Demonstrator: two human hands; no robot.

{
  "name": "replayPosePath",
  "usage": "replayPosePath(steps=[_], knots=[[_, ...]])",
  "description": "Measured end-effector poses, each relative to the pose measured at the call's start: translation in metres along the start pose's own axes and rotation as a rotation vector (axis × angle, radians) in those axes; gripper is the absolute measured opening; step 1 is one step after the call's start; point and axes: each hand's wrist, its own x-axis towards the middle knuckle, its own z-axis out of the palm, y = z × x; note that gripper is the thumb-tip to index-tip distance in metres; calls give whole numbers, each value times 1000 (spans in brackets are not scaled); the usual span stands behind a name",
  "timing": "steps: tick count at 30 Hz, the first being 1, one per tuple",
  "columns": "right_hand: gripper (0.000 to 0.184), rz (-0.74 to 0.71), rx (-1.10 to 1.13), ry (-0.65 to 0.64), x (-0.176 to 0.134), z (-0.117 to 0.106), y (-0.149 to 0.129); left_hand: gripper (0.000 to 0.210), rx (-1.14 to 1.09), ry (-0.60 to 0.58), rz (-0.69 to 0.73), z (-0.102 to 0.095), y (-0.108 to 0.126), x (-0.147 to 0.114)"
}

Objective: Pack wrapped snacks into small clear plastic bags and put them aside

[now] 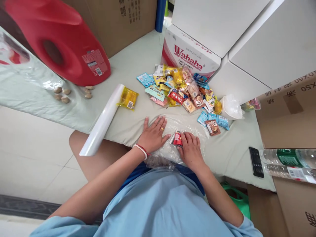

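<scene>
Across the worktop (128,131) in the head view, the left hand (153,133) lies spread, gripping nothing, on one clear plastic bag (164,153), while the right hand (190,150) grasps one red packet (177,139) over it. Pressing the left palm evenly should keep the plastic smooth; one red jug (74,47), one Wahaha carton (190,54) and two bottles (291,157) surround them.

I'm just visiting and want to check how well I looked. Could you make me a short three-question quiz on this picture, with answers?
1. Which hand touches the small red packet lying over the clear plastic?
2. True or false: the yellow packet by the white roll lies apart from the snack pile.
3. Fill in: the box just behind the snack pile bears the name ____.

Key:
1. The right hand.
2. True.
3. Wahaha.
</scene>
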Motion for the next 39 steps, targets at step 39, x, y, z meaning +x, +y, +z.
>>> replayPosePath(steps=[39], knots=[[64, -144, 83, -32, 3, -8, 19, 61, 71, 49, 95, -17, -10, -23]])
